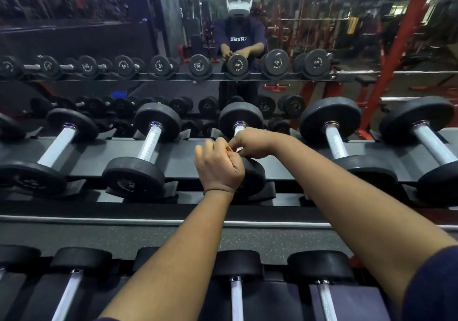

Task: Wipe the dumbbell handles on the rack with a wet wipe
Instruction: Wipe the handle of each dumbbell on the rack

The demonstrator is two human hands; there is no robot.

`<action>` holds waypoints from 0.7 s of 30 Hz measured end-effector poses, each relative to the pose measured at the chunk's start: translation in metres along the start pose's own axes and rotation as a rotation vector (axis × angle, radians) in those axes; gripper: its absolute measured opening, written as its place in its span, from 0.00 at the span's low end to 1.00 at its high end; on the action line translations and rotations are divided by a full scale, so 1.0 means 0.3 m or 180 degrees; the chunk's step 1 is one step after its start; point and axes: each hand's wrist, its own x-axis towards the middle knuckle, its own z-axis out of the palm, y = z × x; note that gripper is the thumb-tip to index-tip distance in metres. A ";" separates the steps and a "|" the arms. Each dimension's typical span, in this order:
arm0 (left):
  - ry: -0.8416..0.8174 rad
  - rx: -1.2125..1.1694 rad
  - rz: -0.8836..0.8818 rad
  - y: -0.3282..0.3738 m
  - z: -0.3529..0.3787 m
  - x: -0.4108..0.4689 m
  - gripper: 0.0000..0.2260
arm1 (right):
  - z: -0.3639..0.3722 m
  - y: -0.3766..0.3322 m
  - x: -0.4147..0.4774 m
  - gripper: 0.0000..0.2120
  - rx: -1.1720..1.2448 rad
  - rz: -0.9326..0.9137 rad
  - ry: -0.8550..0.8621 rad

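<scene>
Lower-tier handles (236,301): three chrome bars show between black heads at the rack's front edge
Left hand (219,169): fingers curled, pinching a small red-and-white item (231,149), too small to identify
Right hand (252,142): curled, pinching the same item from the far side
Middle dumbbell (241,117): under both hands, chrome handle mostly hidden
Upper tier (188,157): five dumbbells, silver knurled handles, black heads
Mirror (99,35): behind the rack

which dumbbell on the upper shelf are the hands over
The centre dumbbell, whose handle is mostly hidden: the left hand and right hand meet over it, pinching a small item. Neighbouring handles lie bare.
</scene>
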 end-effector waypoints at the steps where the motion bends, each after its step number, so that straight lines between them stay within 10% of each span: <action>1: -0.0031 0.0035 -0.0026 -0.002 -0.003 0.002 0.10 | 0.001 -0.003 -0.018 0.10 -0.0021 -0.0056 0.0166; 21: -0.0843 0.0246 -0.0712 0.176 -0.126 -0.051 0.12 | 0.115 0.037 -0.353 0.07 0.1745 0.0826 0.2642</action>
